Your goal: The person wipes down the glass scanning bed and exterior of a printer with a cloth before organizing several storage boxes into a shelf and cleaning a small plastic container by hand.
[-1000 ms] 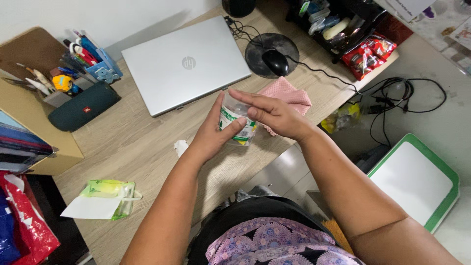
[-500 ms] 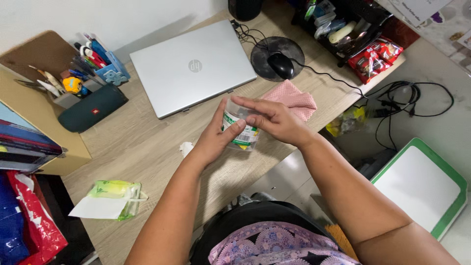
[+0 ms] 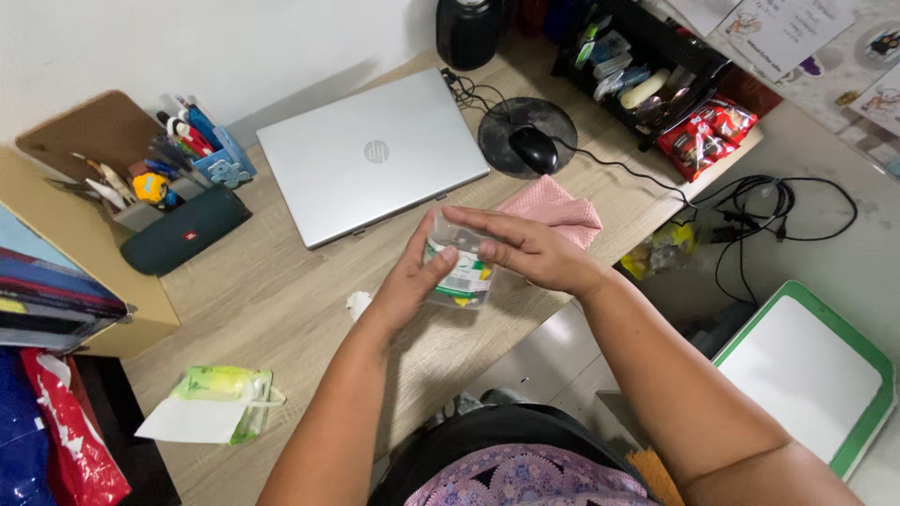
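Observation:
My left hand (image 3: 412, 276) grips a small clear plastic jar (image 3: 457, 273) with a green and white label, held above the wooden desk (image 3: 281, 300). My right hand (image 3: 525, 248) lies flat over the jar's top and far side, fingers stretched out to the left. The jar's lid is hidden under that hand. A pink cloth (image 3: 553, 206) lies on the desk just behind my hands.
A shut silver laptop (image 3: 370, 155) sits behind the hands, with a black mouse (image 3: 532, 148) on a round pad. A dark speaker (image 3: 186, 241) and pen holder (image 3: 169, 159) stand left. A wipes pack (image 3: 220, 398) lies front left. Cables (image 3: 769, 201) and a white-green board (image 3: 806, 370) are on the floor.
The view has shifted slightly. My right hand's fingers have flattened and slid further left across the jar's top. The left hand keeps its grip.

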